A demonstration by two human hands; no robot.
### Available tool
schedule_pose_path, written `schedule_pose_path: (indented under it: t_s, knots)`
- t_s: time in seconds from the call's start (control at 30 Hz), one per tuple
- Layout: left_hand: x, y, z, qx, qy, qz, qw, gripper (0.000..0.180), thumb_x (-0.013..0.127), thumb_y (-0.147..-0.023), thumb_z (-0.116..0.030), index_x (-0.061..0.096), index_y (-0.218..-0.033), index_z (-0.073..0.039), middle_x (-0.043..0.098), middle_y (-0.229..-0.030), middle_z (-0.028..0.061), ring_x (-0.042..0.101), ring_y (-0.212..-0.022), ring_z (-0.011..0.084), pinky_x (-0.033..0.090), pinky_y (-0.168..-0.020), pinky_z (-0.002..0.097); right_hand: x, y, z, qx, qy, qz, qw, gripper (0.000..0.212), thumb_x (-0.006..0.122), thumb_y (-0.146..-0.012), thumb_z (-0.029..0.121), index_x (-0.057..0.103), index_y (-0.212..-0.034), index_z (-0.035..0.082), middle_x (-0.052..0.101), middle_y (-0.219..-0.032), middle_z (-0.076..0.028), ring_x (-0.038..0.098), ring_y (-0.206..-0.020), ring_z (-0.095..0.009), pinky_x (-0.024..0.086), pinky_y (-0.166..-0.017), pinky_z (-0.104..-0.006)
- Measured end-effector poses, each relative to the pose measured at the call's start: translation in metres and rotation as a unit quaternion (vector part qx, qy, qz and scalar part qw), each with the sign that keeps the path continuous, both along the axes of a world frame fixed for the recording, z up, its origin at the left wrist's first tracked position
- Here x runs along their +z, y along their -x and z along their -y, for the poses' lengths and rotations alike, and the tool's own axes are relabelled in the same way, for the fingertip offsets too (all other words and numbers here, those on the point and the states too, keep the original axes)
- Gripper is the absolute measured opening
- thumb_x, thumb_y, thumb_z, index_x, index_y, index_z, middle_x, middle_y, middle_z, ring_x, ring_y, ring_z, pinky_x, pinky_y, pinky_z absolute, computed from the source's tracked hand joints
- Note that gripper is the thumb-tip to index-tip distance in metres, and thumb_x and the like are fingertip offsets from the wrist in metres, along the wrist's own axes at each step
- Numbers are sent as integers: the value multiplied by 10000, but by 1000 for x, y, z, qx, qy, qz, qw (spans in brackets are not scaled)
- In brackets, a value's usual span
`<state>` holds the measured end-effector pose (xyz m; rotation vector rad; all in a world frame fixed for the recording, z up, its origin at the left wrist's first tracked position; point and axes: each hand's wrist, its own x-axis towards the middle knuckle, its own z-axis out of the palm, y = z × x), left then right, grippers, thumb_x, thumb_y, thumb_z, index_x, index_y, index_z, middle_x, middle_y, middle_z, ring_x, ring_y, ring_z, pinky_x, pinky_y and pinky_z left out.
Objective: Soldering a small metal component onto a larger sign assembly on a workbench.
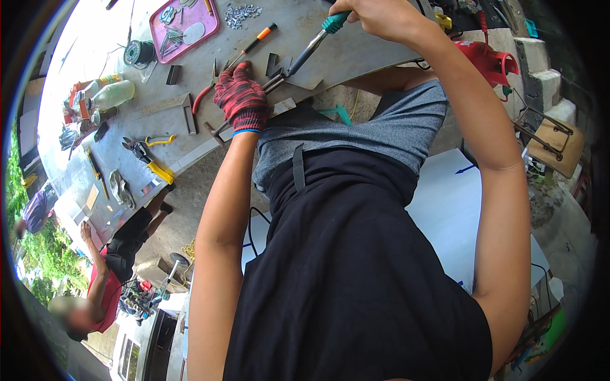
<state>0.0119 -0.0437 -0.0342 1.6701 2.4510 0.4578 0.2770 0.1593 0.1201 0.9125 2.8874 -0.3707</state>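
Observation:
My right hand [381, 18], bare, is closed round the handle of a teal-handled tool [314, 44] near the far edge of the view. Its metal shaft slants down to the left and ends in a dark part beside narrow metal bars [274, 82]. My left hand [241, 98], in a red and black glove, lies over those bars at the table's near edge. Its grip is partly hidden. A short metal crosspiece [219, 133] sticks out below the glove. Red-handled pliers [203, 96] and an orange and black screwdriver [259, 38] lie close to the gloved fingers.
On the grey metal table [159, 89] are a pink tray [184, 47], small metal pieces [243, 14], a wire spool [138, 53], a metal square [189, 114], yellow-handled cutters [149, 152] and a bottle [114, 94]. Another person [105, 279] is at the table's left end.

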Motion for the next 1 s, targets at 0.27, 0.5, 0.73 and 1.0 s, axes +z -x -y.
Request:
schedule_pose_path:
  t_s: [0.27,0.5,0.73,1.0]
  knots:
    - [0,-1,0,6,-5,-11,1000,429,616,-847,-129,715,-1252,-229,651,-1300,133,583,-1239,358,432,-1047,525,-2,-12,7,35,-61,-64,995,214,707,-886,142,826,-1062,166,736,-977,-56,642,-1027,-246,373,-904,-463]
    - [1,-1,0,-1,-8,-20,1000,437,613,-842,-127,714,-1254,-228,654,-1284,132,592,-1225,359,444,-1035,516,21,10,5,-70,69,118,988,211,704,-861,129,831,-1028,147,780,-973,-77,691,-993,-275,397,-861,-483]
    - [-1,0,0,-8,-19,-16,1000,432,613,-844,-125,714,-1252,-224,654,-1282,129,589,-1217,363,442,-1036,521,13,14,1,-54,38,88,994,223,687,-852,132,831,-1020,159,773,-975,-75,681,-1011,-279,399,-878,-495]
    - [-1,0,0,-8,-12,-15,1000,438,617,-844,-116,709,-1261,-215,646,-1291,143,578,-1236,366,430,-1052,526,22,17,6,-40,19,81,996,271,617,-872,98,827,-1031,158,770,-1014,-82,660,-1053,-296,389,-935,-517]
